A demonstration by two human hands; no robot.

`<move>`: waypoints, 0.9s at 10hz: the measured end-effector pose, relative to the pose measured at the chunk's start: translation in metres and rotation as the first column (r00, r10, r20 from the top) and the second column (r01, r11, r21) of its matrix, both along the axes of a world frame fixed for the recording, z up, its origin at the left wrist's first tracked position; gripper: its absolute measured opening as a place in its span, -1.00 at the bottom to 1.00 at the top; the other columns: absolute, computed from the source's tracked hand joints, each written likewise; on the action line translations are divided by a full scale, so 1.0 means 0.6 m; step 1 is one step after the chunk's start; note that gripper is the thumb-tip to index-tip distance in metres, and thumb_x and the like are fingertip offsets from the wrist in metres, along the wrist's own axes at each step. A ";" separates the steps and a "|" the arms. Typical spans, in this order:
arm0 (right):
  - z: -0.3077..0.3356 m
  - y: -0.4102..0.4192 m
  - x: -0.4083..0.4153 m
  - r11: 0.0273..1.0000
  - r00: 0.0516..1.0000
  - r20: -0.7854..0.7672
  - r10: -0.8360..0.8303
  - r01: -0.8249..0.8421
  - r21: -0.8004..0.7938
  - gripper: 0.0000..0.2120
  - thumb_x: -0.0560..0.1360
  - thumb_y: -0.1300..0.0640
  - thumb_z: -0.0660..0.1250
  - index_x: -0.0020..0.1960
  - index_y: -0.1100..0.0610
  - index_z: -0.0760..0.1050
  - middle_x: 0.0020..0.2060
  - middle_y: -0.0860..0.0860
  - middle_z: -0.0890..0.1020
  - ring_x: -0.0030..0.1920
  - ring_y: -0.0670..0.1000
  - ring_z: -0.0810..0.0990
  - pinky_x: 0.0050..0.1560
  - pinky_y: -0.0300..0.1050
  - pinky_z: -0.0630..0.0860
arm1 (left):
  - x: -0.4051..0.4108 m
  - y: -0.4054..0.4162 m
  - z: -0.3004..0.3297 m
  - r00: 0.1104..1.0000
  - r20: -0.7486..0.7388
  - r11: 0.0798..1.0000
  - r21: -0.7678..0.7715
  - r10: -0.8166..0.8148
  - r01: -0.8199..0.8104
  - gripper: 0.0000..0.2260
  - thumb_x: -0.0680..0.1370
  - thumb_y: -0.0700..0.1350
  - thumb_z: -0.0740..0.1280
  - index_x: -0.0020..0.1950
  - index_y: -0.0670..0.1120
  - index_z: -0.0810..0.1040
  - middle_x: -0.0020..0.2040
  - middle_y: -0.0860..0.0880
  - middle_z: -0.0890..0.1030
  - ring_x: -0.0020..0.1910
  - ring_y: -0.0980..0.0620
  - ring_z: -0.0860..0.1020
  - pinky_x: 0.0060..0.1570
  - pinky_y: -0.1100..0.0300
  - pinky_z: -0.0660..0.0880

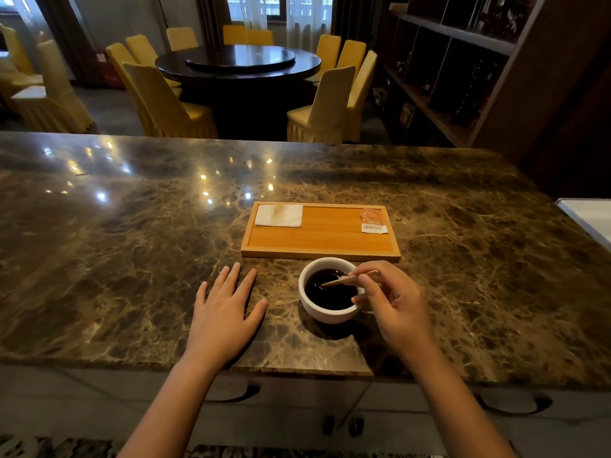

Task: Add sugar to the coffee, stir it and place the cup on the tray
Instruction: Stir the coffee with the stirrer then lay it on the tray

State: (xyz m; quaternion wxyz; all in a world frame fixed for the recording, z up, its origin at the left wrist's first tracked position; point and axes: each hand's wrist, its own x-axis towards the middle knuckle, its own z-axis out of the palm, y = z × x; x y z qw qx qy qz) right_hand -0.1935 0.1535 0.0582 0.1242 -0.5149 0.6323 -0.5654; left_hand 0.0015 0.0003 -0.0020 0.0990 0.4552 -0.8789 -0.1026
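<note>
A white cup full of dark coffee stands on the marble counter, just in front of the wooden tray. My right hand pinches a thin wooden stirrer whose tip dips into the coffee. My left hand lies flat on the counter to the left of the cup, fingers spread, holding nothing. On the tray, an orange sugar packet rests at the far right corner and a folded white napkin at the far left corner.
The counter's front edge runs just below my wrists. A white object juts in at the right edge. Beyond the counter stand a round dark dining table with yellow-covered chairs and a dark shelf unit at the right.
</note>
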 end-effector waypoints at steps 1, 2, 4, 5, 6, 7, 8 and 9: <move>0.000 0.003 -0.005 0.998 0.968 -0.241 -0.066 0.063 -0.020 -0.84 0.52 0.14 0.14 -0.05 0.12 0.49 -0.17 -0.06 0.54 -0.15 -0.17 0.53 -0.23 -0.37 0.48 | 0.000 0.000 0.001 1.000 0.001 1.000 -0.001 0.000 0.000 -0.31 0.38 0.34 -0.22 0.47 0.12 0.02 0.53 -0.01 0.01 0.49 0.05 -0.09 0.45 -0.09 -0.13; 0.000 0.006 -0.004 0.996 0.947 -0.310 -0.085 0.084 -0.015 -0.85 0.51 0.13 0.10 -0.07 0.10 0.44 -0.18 -0.06 0.48 -0.15 -0.23 0.47 -0.21 -0.44 0.40 | 0.000 0.000 0.001 1.000 0.000 1.000 0.001 -0.001 0.001 -0.31 0.38 0.34 -0.22 0.47 0.12 0.02 0.53 -0.02 0.01 0.49 0.05 -0.09 0.45 -0.09 -0.13; 0.003 0.011 0.003 0.994 0.965 -0.240 -0.104 0.107 -0.002 -0.86 0.51 0.09 0.09 -0.12 0.05 0.41 -0.27 -0.08 0.50 -0.22 -0.14 0.50 -0.31 -0.37 0.43 | 0.001 0.000 0.000 1.000 -0.005 1.000 0.001 0.002 -0.002 -0.31 0.38 0.34 -0.22 0.47 0.12 0.02 0.53 -0.02 0.01 0.49 0.05 -0.09 0.46 -0.09 -0.13; 0.003 0.006 0.005 0.999 0.999 -0.015 -0.046 0.047 0.009 -0.89 0.53 0.14 0.21 -0.10 0.04 0.50 -0.21 -0.03 0.61 -0.18 -0.08 0.62 -0.29 -0.30 0.55 | 0.000 0.001 0.001 1.000 -0.007 1.000 0.003 0.001 -0.001 -0.31 0.38 0.34 -0.22 0.47 0.12 0.02 0.53 -0.02 0.01 0.49 0.05 -0.09 0.45 -0.08 -0.14; 0.000 0.001 0.008 1.000 0.996 0.092 -0.009 0.010 -0.001 -0.86 0.53 0.24 0.23 -0.09 0.07 0.53 -0.16 0.03 0.64 -0.13 -0.08 0.65 -0.28 -0.27 0.57 | 0.000 0.001 0.000 1.000 -0.009 1.000 -0.001 0.001 -0.001 -0.31 0.38 0.34 -0.22 0.47 0.12 0.03 0.53 -0.02 0.02 0.49 0.05 -0.09 0.45 -0.09 -0.14; 0.000 -0.001 0.004 0.999 0.999 -0.011 -0.051 0.051 -0.014 -0.88 0.53 0.24 0.25 -0.06 0.08 0.54 -0.14 -0.02 0.63 -0.14 -0.10 0.62 -0.26 -0.31 0.56 | 0.000 0.001 0.000 1.000 0.004 1.000 -0.007 0.002 -0.002 -0.31 0.38 0.34 -0.22 0.47 0.12 0.02 0.53 -0.02 0.01 0.49 0.05 -0.09 0.45 -0.09 -0.14; 0.002 0.003 -0.003 0.996 0.982 -0.164 -0.092 0.090 -0.016 -0.88 0.52 0.12 0.21 -0.05 0.06 0.52 -0.15 -0.11 0.58 -0.14 -0.12 0.58 -0.24 -0.31 0.55 | 0.000 0.001 0.001 1.000 0.005 1.000 -0.005 0.004 -0.004 -0.31 0.37 0.34 -0.22 0.47 0.12 0.01 0.53 -0.02 0.01 0.49 0.05 -0.09 0.45 -0.08 -0.14; 0.004 0.010 -0.006 0.993 0.945 -0.305 -0.116 0.117 -0.016 -0.86 0.51 0.10 0.12 -0.07 0.06 0.45 -0.19 -0.08 0.52 -0.18 -0.16 0.52 -0.24 -0.34 0.48 | -0.001 0.000 0.001 1.000 0.008 1.000 -0.002 0.003 -0.003 -0.31 0.37 0.34 -0.22 0.47 0.12 0.01 0.53 -0.02 0.01 0.49 0.05 -0.09 0.45 -0.08 -0.15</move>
